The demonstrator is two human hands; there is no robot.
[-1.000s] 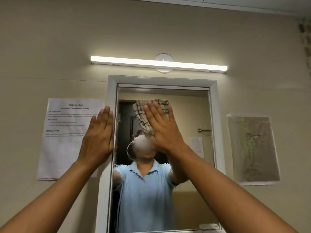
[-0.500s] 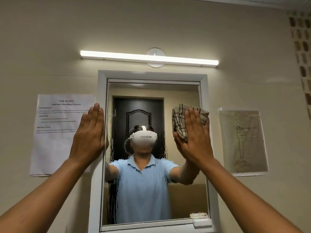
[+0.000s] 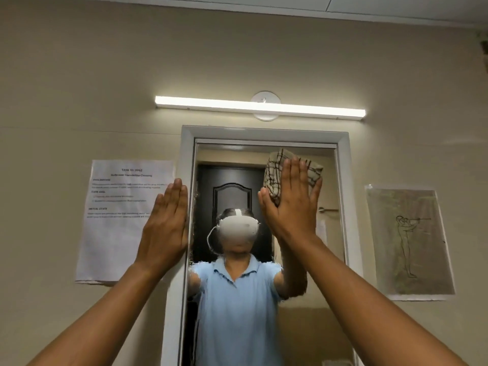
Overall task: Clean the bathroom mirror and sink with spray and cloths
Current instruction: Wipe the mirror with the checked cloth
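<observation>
A tall mirror (image 3: 327, 186) in a white frame (image 3: 186, 159) hangs on the beige wall. A folded checked cloth (image 3: 274, 175), beige with dark lines, lies flat against the upper right of the glass. My right hand (image 3: 290, 204) presses it there with straight fingers. My left hand (image 3: 166, 228) rests flat on the frame's left side, fingers straight and pointing up. Streaks of wetness show along the glass's left edge. The sink and spray bottle are out of view.
A lit tube lamp (image 3: 260, 105) runs above the mirror. A printed task sheet (image 3: 118, 220) is taped to the wall on the left, a drawing (image 3: 408, 241) of a figure on the right. A person in a blue shirt is reflected in the glass.
My right hand slid the cloth from the upper middle of the glass to the right edge, then back left and higher. My left hand stayed on the frame.
</observation>
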